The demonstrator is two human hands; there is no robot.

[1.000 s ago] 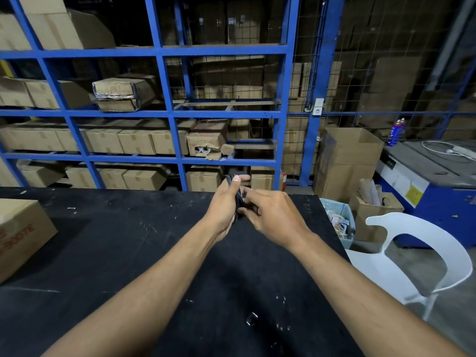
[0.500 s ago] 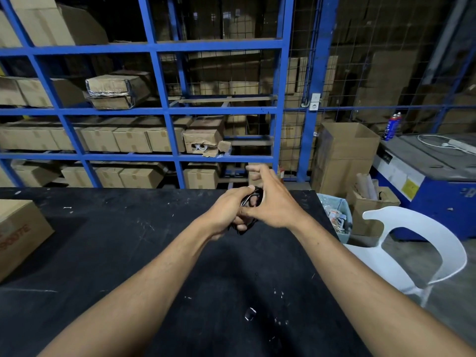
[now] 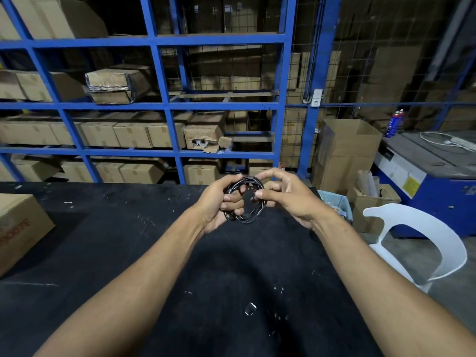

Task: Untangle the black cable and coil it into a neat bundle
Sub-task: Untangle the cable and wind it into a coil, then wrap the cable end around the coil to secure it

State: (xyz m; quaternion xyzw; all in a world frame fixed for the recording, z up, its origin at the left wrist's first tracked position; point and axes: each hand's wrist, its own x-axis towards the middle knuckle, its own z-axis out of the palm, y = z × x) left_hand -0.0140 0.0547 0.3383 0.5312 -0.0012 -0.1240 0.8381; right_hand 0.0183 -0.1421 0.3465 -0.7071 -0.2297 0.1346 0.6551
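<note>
The black cable [image 3: 253, 214] forms a small round coil of several loops, held in the air above the far edge of the black table [image 3: 123, 253]. My left hand [image 3: 215, 202] grips the coil's left side, its fingers curled through the loops. My right hand [image 3: 286, 195] pinches the coil's right side between thumb and fingers, the index finger arched over the top. The cable's ends are hidden among the loops and fingers.
A cardboard box [image 3: 18, 228] sits on the table at the left. Blue shelving [image 3: 164, 106] with cartons stands behind the table. To the right are a white plastic chair [image 3: 425, 243], a bin with scraps [image 3: 337, 204], open cartons and a blue machine [image 3: 435, 176].
The hands have drawn slightly apart and the cable, earlier squeezed between them, now shows as an open round coil. My right hand has shifted from over the coil to its right side.
</note>
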